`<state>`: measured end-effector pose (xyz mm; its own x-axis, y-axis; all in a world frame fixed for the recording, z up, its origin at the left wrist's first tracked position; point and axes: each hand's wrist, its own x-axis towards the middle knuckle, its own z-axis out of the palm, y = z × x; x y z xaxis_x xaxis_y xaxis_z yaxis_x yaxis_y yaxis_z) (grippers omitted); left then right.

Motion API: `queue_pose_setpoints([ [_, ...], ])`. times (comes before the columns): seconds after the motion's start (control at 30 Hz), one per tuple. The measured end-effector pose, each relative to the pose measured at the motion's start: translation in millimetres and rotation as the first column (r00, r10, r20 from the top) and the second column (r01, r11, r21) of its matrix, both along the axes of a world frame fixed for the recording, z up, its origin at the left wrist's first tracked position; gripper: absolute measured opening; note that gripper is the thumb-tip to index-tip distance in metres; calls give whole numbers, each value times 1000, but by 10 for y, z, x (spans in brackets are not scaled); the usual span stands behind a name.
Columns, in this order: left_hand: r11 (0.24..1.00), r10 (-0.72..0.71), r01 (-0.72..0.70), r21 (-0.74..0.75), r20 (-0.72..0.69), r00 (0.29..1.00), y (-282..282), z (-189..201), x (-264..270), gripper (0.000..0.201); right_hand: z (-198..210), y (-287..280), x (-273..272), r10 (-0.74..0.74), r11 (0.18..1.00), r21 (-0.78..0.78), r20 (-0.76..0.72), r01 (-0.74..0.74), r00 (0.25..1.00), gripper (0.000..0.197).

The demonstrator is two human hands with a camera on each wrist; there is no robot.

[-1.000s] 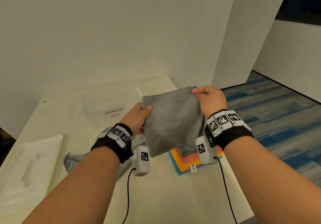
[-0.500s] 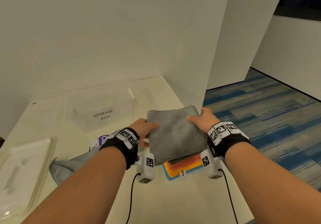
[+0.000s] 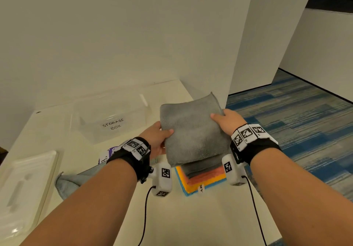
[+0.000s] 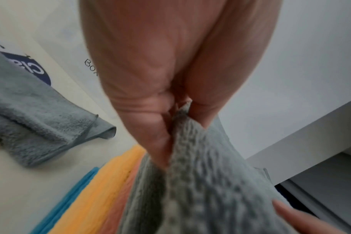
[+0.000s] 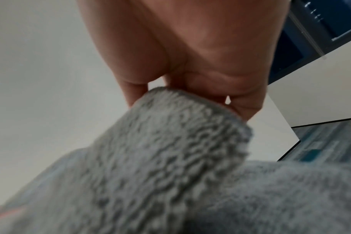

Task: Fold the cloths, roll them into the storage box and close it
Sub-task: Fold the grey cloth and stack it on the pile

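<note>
A folded grey cloth is held above a stack of cloths coloured grey, orange, yellow and blue. My left hand pinches the grey cloth's left edge, thumb on top. My right hand grips its right edge. The clear storage box, labelled and without its lid, stands on the table behind and to the left. Its white lid lies at the far left.
A crumpled light grey-blue cloth lies under my left forearm, next to a purple card. A white wall and pillar rise just behind the table. The table's right edge drops to blue carpet.
The grey cloth hung upright between my hands a second ago. It came down folded towards the stack, and now sits slightly higher and farther forward, both hands holding its sides.
</note>
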<state>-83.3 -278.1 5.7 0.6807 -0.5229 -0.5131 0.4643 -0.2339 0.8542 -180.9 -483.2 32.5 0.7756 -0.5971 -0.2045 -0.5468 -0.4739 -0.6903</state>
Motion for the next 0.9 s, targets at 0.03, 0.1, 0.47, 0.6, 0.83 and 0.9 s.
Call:
queue_pose_setpoints([
  [0.03,999,38,-38,-17,-13,999,-30,-6,-7,38,24,-23,-11,20,1000,-6,-16,-20,1000,50],
  [0.1,995,97,-98,-15,-31,995,-72,-16,-43,36,14,-70,-46,91,996,-2,-167,-93,982,62],
  [0.47,960,-177,185,209,-54,983,37,33,-70,46,-25,-89,-131,17,999,-40,-25,-18,1000,38],
  [0.6,970,-168,168,179,-14,986,3,11,-125,61,-44,-166,-152,-39,986,-164,-112,20,993,32],
  [0.83,981,-77,66,181,51,996,-74,-15,-273,45,-218,-153,-205,-90,964,-266,-414,-25,906,32],
  [0.9,974,-83,56,221,114,990,-90,-5,-275,54,-238,-140,-207,-103,957,-290,-417,-25,903,20],
])
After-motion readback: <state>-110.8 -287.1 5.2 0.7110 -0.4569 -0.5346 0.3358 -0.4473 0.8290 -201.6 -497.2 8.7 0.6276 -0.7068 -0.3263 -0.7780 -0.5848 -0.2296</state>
